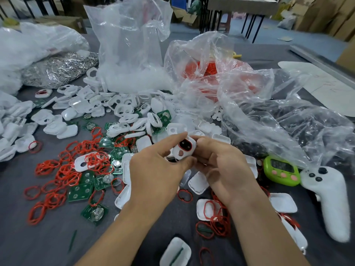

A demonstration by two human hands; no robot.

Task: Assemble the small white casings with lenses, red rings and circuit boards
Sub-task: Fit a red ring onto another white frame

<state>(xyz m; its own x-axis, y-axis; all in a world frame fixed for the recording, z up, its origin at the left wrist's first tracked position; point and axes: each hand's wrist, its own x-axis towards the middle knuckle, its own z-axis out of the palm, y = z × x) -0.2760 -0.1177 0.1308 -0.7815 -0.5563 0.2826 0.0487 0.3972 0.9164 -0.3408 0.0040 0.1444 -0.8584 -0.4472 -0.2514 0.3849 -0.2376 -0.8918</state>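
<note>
Both hands meet over the middle of the table around one small white casing [184, 149]; a red ring edges its dark window and a smaller hole sits below. My left hand [159, 169] pinches the casing between thumb and fingers from the left. My right hand [222, 166] grips it from the right with curled fingers. Loose red rings [65, 173] and green circuit boards [80, 191] lie scattered to the left. White casing halves [119, 110] are piled behind the hands.
Clear plastic bags [132, 45] of white parts, red rings [207, 70] and dark parts [288, 127] stand at the back and right. A green timer [281, 170] and a white controller [330, 200] lie at the right. More casing halves [283, 202] lie near my wrists on the grey table [38, 242].
</note>
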